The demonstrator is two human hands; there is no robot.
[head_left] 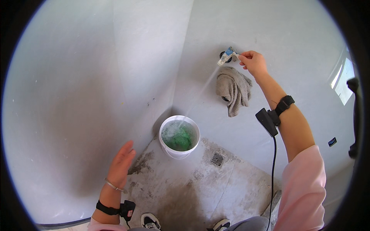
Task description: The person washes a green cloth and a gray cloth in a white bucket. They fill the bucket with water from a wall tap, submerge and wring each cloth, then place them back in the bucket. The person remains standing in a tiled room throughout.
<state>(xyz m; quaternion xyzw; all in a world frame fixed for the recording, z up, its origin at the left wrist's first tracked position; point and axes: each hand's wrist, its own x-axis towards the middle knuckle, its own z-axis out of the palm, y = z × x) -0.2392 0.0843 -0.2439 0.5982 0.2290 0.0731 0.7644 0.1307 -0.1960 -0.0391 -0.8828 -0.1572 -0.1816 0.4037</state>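
My right hand reaches up to a wall tap and pinches its small handle between thumb and fingers. Water streams from the spout, slanting down into a white bucket in the corner. Inside the bucket the water is frothy, with something green under the surface; I cannot make out what it is. My left hand hovers at the lower left with fingers stretched out, holding nothing, apart from the bucket.
A grey-brown cloth hangs on the wall just below the tap. Pale walls meet behind the bucket. A square floor drain lies right of it in the stained concrete floor. A black cable dangles from my right forearm.
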